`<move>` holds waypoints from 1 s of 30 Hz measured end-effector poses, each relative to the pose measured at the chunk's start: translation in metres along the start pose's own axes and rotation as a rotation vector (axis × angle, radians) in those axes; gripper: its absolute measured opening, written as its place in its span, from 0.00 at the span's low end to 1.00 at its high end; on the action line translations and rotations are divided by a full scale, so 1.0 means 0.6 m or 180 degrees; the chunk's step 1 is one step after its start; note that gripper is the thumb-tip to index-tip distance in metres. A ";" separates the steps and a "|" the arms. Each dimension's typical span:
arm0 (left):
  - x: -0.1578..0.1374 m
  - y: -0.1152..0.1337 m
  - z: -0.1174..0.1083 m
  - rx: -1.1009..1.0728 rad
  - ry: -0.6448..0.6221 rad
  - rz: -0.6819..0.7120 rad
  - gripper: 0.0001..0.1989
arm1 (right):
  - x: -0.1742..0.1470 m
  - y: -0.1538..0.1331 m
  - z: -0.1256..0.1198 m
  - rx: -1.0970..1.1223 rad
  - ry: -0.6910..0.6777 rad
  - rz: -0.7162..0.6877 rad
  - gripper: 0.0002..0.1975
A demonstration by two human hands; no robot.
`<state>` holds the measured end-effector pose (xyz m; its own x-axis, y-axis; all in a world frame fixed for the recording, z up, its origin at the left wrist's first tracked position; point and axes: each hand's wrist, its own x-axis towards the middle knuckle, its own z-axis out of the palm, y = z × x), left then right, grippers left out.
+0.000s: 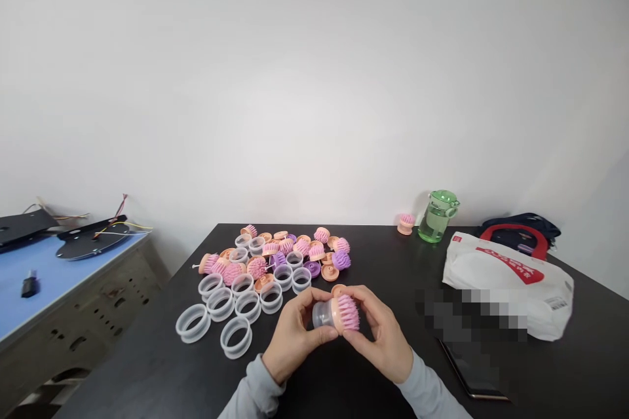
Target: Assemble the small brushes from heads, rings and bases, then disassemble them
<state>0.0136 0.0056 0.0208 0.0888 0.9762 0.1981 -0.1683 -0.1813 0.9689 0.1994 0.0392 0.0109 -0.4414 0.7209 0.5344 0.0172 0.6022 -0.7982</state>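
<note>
Above the front middle of the black table, both my hands grip one small assembly. My left hand [295, 334] has its fingers and thumb closed around the clear plastic ring [322, 315] on its left side. On the other side, my right hand [381, 337] pinches a brush head [346, 313] with pink bristles and a peach base. Ring and brush head touch, lying sideways with bristles facing right; how they fit together inside is hidden. Left of my hands lie several loose clear rings [236, 338]. Behind them is a pile of pink brush heads [257, 267] and purple ones [341, 259].
At the back right stand a lone pink brush [405, 224] and a green-tinted pitcher [438, 216]. A white package [508, 285], a dark bag with red handle [521, 236] and a phone [474, 370] lie right. A blue-topped bench [63, 275] holds black parts with wires.
</note>
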 end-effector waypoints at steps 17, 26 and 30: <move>0.006 -0.021 0.003 0.0027 -0.0039 -0.0229 0.27 | 0.004 0.015 -0.002 -0.0591 0.0126 0.0651 0.12; 0.011 -0.029 -0.005 0.0671 0.0153 0.0051 0.25 | 0.007 0.019 -0.003 0.0001 -0.0028 0.0596 0.28; 0.009 -0.029 -0.004 0.1054 0.0283 0.0118 0.24 | 0.005 0.024 0.000 -0.0026 0.0072 0.0589 0.30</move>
<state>0.0148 0.0142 0.0044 0.0001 0.9721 0.2346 0.1592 -0.2316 0.9597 0.1986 0.0501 0.0008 -0.4096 0.8271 0.3847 0.1036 0.4612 -0.8812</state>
